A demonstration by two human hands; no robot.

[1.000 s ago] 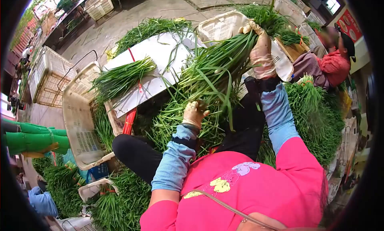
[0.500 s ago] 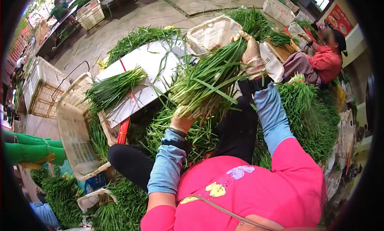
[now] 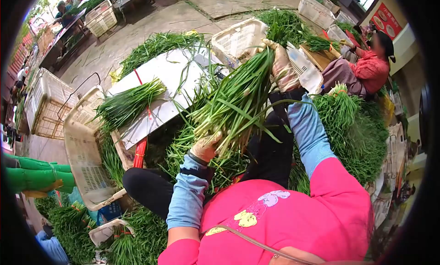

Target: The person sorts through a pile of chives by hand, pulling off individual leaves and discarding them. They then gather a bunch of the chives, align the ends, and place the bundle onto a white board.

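A loose bunch of chives (image 3: 238, 95) is held in front of me, leaf ends up to the right and pale stem ends down to the left. My right hand (image 3: 283, 67), in a thin pale glove, is closed round the leafy end. At the stem end, my left hand (image 3: 206, 146), also gloved, grips the lower stalks. Some leaves stick out sideways and droop below. Left of it, a neat bundle of chives (image 3: 133, 102) lies across a white board (image 3: 160, 68). Red ties (image 3: 140, 152) hang at the board's near edge. Loose chives (image 3: 183, 150) cover the space under my hands.
A white crate (image 3: 240, 38) stands beyond the board, and another crate (image 3: 85, 146) leans at the left. A large heap of chives (image 3: 353, 132) lies to my right. A person in a red top (image 3: 369, 72) sits at the far right. Green wrapped bundles (image 3: 41, 175) jut in from the left.
My left hand has shifted slightly down, and its fingers show more on the stalks. My right hand has moved a little left, and the bunch hangs steeper.
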